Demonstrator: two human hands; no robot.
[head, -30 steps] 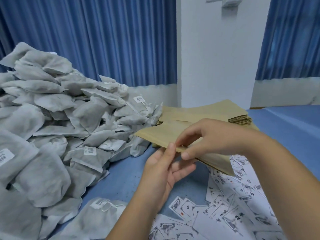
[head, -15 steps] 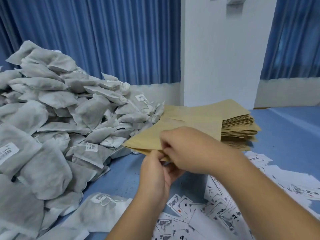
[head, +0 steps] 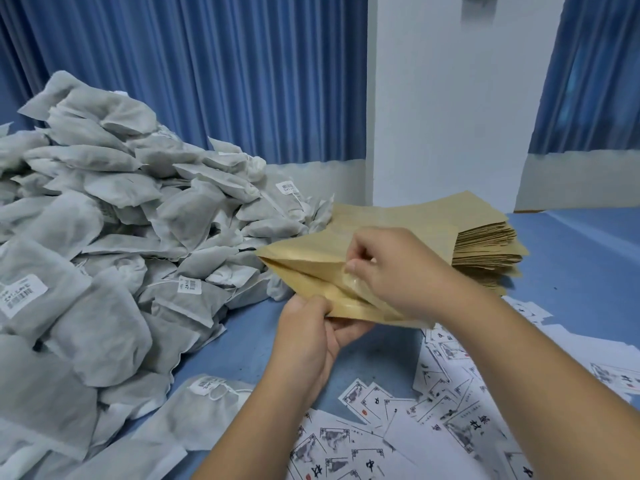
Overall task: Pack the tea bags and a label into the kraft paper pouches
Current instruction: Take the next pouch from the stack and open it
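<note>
Gripping one kraft pouch (head: 313, 252) by its mouth, both hands held it over the bench (head: 571, 278), just in front of the pouch stack (head: 485, 237). Left hand (head: 308, 329) pinched the near lip, thumb on top, fingers underneath and mostly hidden by paper. Right hand (head: 398, 271) was curled on the upper lip, and the mouth gaped between the two lips. Its fingertips sat against a shiny translucent lining, so the exact grip was hard to read. The pouch's far end overlapped the stack and the boundary was unclear. Tea bags (head: 104, 220) lay heaped at left, the pile cut off by the left and bottom edges. Some had barcode tags with unreadable print. Labels (head: 457, 420) were scattered near right, partly covered by both forearms and cut off at the bottom. Blue curtains (head: 207, 81) and a white pillar (head: 450, 98) stood far behind.
</note>
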